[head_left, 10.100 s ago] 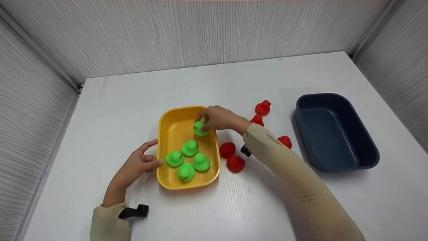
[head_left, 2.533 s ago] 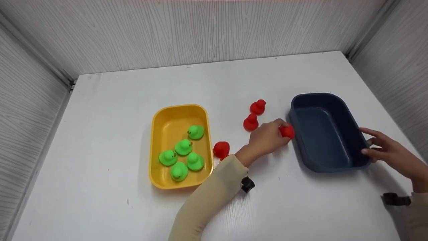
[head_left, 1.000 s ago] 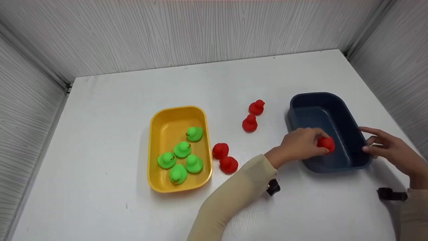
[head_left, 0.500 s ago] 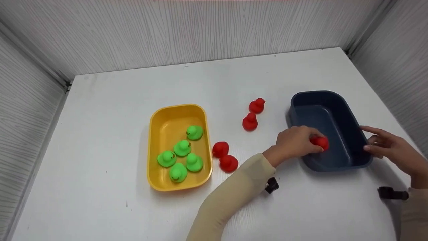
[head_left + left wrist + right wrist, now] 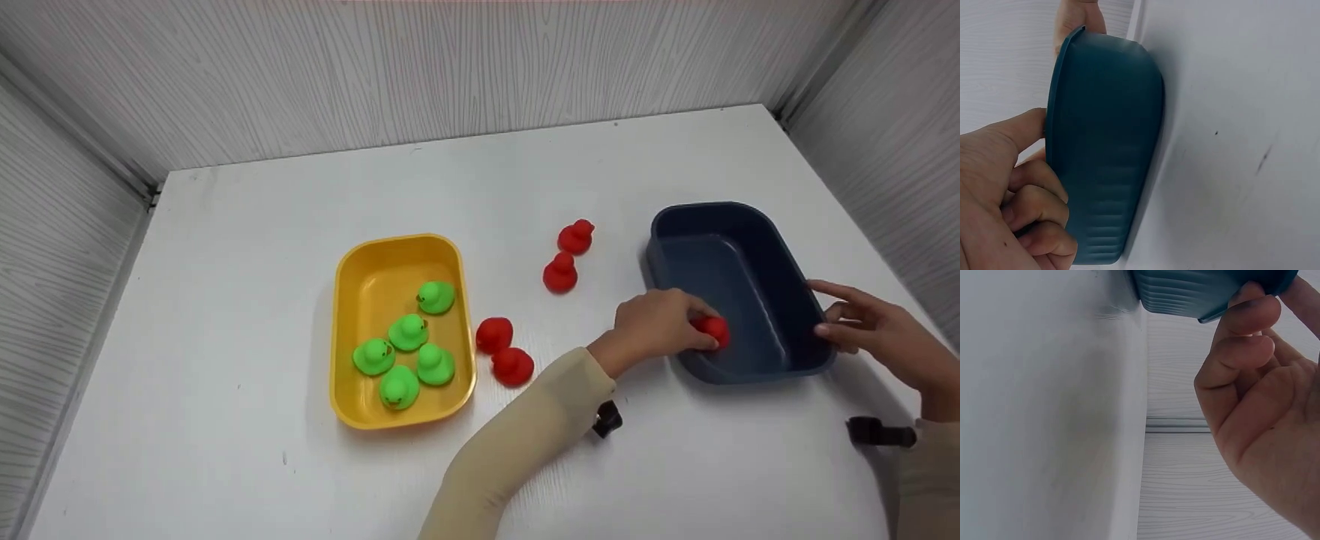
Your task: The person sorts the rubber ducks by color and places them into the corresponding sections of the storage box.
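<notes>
In the head view my left hand point(image 5: 656, 324) reaches over the near left wall of the dark blue plastic tub point(image 5: 720, 259) and pinches a red toy duck point(image 5: 714, 330) low inside it. The left wrist view shows the outside of the tub point(image 5: 1106, 124) with my left hand's curled fingers point(image 5: 1039, 205) beside it; the tub wall hides the duck there. My right hand point(image 5: 881, 337) holds the tub's right rim between thumb and fingers. In the right wrist view its curled fingers point(image 5: 1244, 354) lie against the tub's outer side point(image 5: 1190, 289).
A yellow tub point(image 5: 349, 315) left of centre contains several green toy ducks point(image 5: 409, 332). Two red ducks point(image 5: 513, 367) sit by its right wall, and two more red ducks point(image 5: 560, 274) lie between the tubs. Panelled walls point(image 5: 450, 75) border the white table point(image 5: 225, 337).
Earlier my right hand held a green duck in the yellow tub. Since then my left hand has carried a red duck from the table into the blue tub, shifting slightly nearer me. My right hand stays there.
</notes>
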Available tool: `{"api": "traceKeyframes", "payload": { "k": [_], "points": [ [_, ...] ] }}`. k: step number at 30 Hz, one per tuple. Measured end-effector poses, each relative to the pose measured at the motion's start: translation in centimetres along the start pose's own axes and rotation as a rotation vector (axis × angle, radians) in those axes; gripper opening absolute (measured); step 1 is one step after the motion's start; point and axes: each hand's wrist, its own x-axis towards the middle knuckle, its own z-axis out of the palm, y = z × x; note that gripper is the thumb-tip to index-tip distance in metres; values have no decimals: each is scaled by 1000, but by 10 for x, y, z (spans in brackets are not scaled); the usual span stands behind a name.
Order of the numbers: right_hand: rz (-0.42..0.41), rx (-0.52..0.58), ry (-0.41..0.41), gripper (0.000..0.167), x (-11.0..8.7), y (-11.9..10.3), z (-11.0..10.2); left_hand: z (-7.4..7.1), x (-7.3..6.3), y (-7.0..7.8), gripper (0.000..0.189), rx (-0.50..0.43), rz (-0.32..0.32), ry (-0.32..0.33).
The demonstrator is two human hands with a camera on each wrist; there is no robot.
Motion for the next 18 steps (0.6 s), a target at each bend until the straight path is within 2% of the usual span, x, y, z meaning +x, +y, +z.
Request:
{"api": "traceKeyframes", "payload": {
  "k": [5,11,18],
  "points": [
    [4,-17,-2,61,0,-1,0,7,2,1,31,-43,-29,-8],
    [8,-29,14,61,-1,-2,1,9,3,1,28,-78,-57,-14],
    [-13,-25,-2,61,0,-2,1,8,1,0,33,-61,-26,-7]
  ]
}}
